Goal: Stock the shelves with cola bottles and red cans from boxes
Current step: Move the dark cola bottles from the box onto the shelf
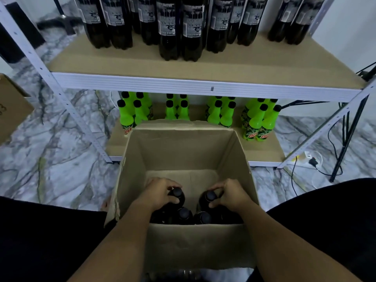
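I count four dark cola bottles with black caps (pixel 184 214) in the open brown cardboard box (pixel 183 151), lower centre. Left hand (pixel 160 193) grips one neck, right hand (pixel 230 193) another. Grey-veined marble floor (pixel 61 149); white metal shelf (pixel 203 86) above.

Person seen from a head-worn camera: two bare forearms, uncovered to the lower frame edge, with no sleeves in view. The left hand (pixel 160 193) and right hand (pixel 230 193) carry no gloves, rings or watch. Black fabric, plain and unmarked, covers both legs (pixel 46 237) at the lower left and lower right.
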